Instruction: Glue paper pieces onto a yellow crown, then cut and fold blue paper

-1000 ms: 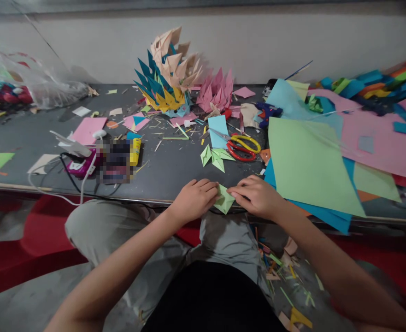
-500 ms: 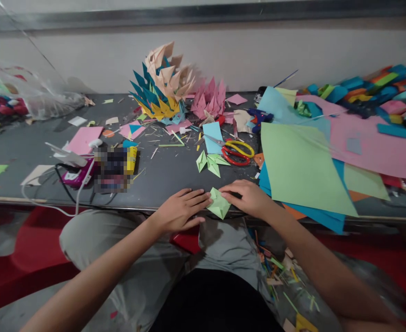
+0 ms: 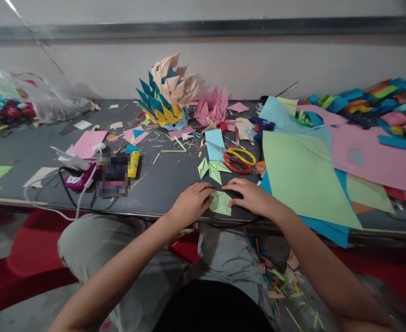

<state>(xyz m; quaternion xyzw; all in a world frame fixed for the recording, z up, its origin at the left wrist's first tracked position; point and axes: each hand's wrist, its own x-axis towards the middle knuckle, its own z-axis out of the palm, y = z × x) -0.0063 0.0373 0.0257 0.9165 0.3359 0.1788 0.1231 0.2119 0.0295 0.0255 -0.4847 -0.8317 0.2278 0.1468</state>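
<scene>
A light green folded paper (image 3: 220, 203) lies flat near the front edge of the table, between my two hands. At its left edge my left hand (image 3: 193, 199) grips it, fingers bent and thumb close to the fold. My right hand (image 3: 246, 196) has thumb and forefinger on the right edge. Just beyond the paper sit several small green folded pieces (image 3: 215, 171). Red and yellow handled scissors (image 3: 239, 159) rest behind those, their blades over a light blue paper (image 3: 215, 144).
Large green sheets (image 3: 306, 175) and blue paper are stacked at right. Folded paper models, one multicoloured (image 3: 168, 94) and one pink (image 3: 212, 108), stand near the wall. At left are a purple power strip (image 3: 80, 177) with cables and a yellow tube (image 3: 133, 164). Paper scraps lie scattered.
The green paper has gone from a diamond with its point towards me to a squarer lie. My left hand has changed from flat, outstretched fingers to bent ones gripping the edge.
</scene>
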